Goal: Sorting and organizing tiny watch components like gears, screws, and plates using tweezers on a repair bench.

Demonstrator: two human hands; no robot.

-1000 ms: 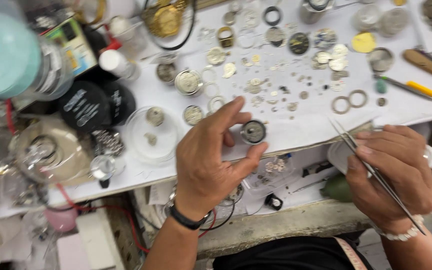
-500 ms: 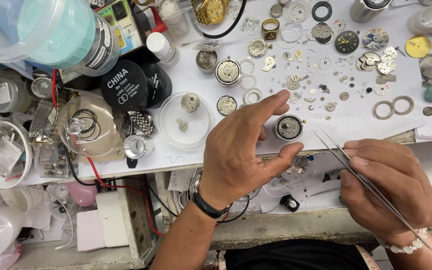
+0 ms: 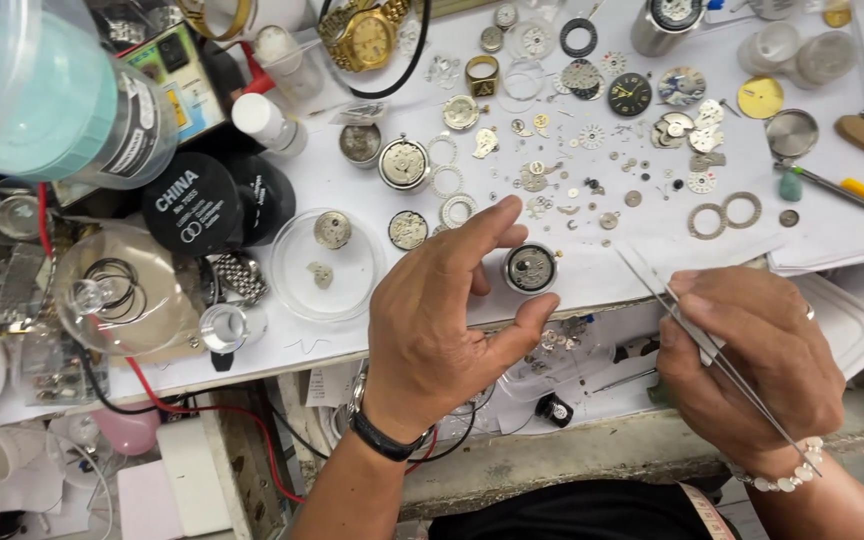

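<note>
With the left hand (image 3: 432, 330) pinching the round watch movement (image 3: 531, 268) steady, the right hand's (image 3: 752, 370) grip, closed on the tweezers (image 3: 697, 345), should probably approach slowly.

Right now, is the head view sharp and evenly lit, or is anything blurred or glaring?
Head view: even light, soft shadows; the left hand, watch movement and tweezers in the right hand are sharp; the teal-lidded plastic jar at top left looms large and soft; mild glare on the clear round dish.
</note>
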